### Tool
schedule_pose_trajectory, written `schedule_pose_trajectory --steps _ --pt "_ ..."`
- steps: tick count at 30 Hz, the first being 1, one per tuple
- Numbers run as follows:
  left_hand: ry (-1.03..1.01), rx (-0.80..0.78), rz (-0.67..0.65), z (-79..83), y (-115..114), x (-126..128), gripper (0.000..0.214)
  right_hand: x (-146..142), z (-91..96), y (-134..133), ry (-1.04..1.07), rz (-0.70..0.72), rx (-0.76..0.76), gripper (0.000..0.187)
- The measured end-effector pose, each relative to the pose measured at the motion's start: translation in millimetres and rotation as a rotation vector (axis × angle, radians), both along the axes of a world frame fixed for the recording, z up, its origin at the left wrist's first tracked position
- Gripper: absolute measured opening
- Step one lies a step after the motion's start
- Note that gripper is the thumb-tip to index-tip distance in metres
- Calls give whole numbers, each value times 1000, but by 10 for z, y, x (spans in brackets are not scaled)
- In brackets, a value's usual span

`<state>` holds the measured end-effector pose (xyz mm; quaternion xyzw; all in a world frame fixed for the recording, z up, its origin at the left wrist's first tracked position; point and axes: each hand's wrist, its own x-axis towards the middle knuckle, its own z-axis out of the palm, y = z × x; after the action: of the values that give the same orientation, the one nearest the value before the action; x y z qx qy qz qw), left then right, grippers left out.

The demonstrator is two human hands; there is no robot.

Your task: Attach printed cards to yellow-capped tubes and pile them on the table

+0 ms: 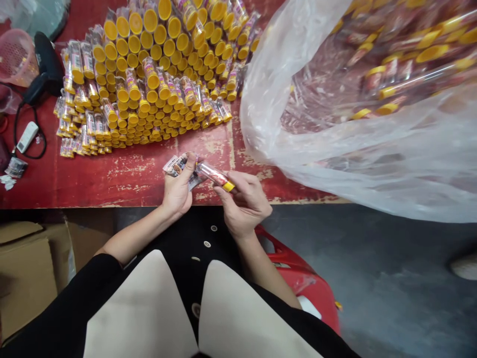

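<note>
Close to the table's front edge, my left hand (179, 191) pinches printed clear plastic bags (175, 165) between thumb and fingers. My right hand (246, 201) grips a clear tube with a yellow cap (214, 175) near its capped end. The tube tilts, its far end meeting the bags at my left fingers; whether it is inside one I cannot tell. Beyond my hands rises a large stack of bagged tubes (149, 112), their yellow ends facing me.
A big translucent sack (357, 169) of loose yellow-capped tubes lies on the red table (141, 181) at the right. Far left are a black corded handheld device (46, 67) and a pink basket (17, 57). Below are a cardboard box (30, 273) and a red stool (313, 278).
</note>
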<state>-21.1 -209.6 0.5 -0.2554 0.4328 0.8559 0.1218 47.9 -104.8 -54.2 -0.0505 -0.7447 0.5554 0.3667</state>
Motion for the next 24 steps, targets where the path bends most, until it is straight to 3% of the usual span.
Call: schedule_pose_trajectory --steps 3,6,8,10,13,18,24 --pt "-41 17 57 -3 -2 -50 23 7 49 -14 -63 49 -132 30" --pt "-85 62 64 19 -14 -91 12 -36 107 9 -125 108 -405 25" --pt "-87 85 71 19 -14 -98 8 -85 133 31 -192 253 -627 24" --pt "-91 83 69 -3 -4 -97 10 -136 150 45 -277 434 -735 29" --pt "-102 40 81 -57 11 -109 14 -184 170 47 -328 505 -726 31" --pt "-130 -5 87 -109 -3 -161 8 -151 150 59 -192 256 -704 25" --pt "-110 2 49 -131 -7 -119 11 -104 14 61 -148 256 -576 26"
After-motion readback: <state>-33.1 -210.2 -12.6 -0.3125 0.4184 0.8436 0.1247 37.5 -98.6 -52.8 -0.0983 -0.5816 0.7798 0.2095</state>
